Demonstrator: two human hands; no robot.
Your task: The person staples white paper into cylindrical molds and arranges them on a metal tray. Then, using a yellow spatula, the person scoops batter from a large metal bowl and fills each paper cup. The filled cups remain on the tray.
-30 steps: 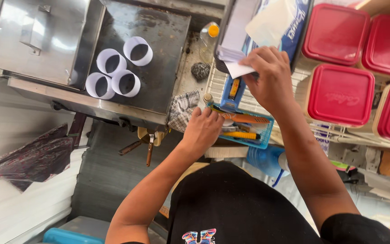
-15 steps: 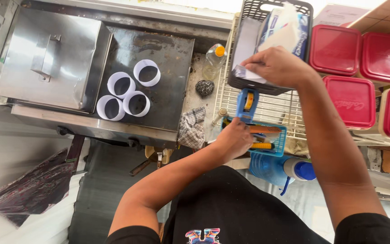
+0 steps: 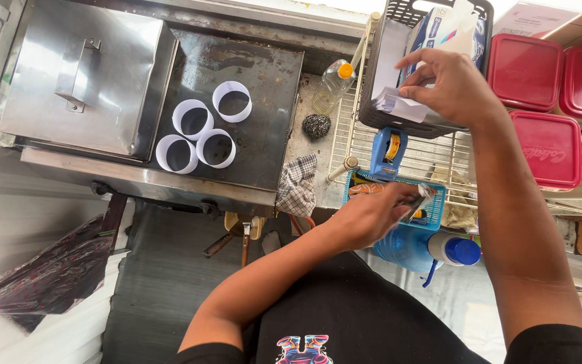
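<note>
Left hand (image 3: 372,216): reached over the small blue basket (image 3: 432,210) at the near edge of the wire rack (image 3: 358,145), fingers pinched on a small shiny item (image 3: 420,195); what it was could not be told.

Right hand (image 3: 449,87): raised at the front rim of the black basket (image 3: 389,121), thumb and fingers grasping a folded white paper (image 3: 399,104).

Black basket: stood on the wire rack, holding a tissue box (image 3: 449,27).

Tape dispenser (image 3: 389,152): blue, upright, between the two baskets.

Griddle (image 3: 237,141): dark plate, left of the rack, bearing four white paper rings (image 3: 203,128), three clustered and touching, one just beyond them.

Steel lid (image 3: 82,74): with handle, left of the griddle.

Oil bottle (image 3: 331,87): clear, orange cap, lying beside the rack.

Scourer (image 3: 316,126): steel wool, just below the bottle.

Checked cloth (image 3: 298,185): hung over the griddle's near corner.

Red-lidded tubs (image 3: 547,101): stacked at right of the black basket.

Blue-capped bottle (image 3: 453,249): below the blue basket.
</note>
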